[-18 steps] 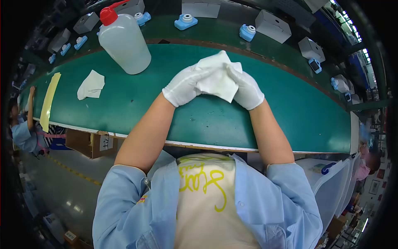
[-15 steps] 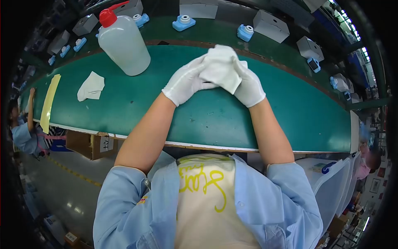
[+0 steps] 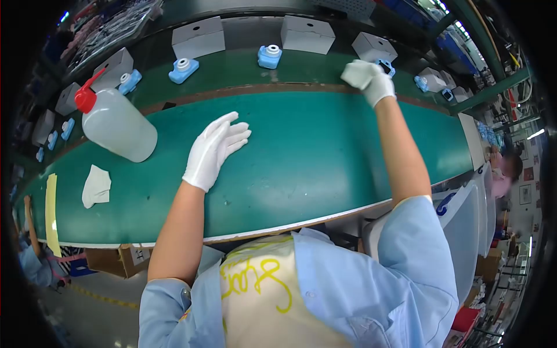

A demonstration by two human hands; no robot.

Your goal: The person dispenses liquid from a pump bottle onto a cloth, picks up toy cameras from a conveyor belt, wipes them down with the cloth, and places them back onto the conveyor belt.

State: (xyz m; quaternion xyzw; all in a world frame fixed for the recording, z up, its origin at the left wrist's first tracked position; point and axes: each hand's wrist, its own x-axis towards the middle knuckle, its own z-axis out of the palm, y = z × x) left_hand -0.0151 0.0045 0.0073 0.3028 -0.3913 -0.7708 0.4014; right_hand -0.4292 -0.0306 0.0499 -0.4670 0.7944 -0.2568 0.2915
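Note:
My left hand (image 3: 216, 148), in a white glove, is over the green mat (image 3: 278, 174) with its fingers stretched out and nothing in it. Farther off to the right, my gloved right hand (image 3: 377, 87) grips a folded white cloth (image 3: 358, 74). That hand is beside a blue camera (image 3: 385, 66) in front of a white box (image 3: 374, 47). A second white cloth (image 3: 96, 187) lies on the mat at the left. Near it stands a translucent bottle (image 3: 119, 126) with a red spout.
Blue cameras (image 3: 270, 56) and white boxes (image 3: 307, 35) line the green ledge behind the mat. A yellow tape strip (image 3: 51, 214) lies at the left. One person (image 3: 35, 261) is at the far left, another (image 3: 503, 173) at the far right.
My hands have parted. My right hand has moved right and away with the cloth; my left hand has let go of it and opened. The whole view has shifted and turned rightward.

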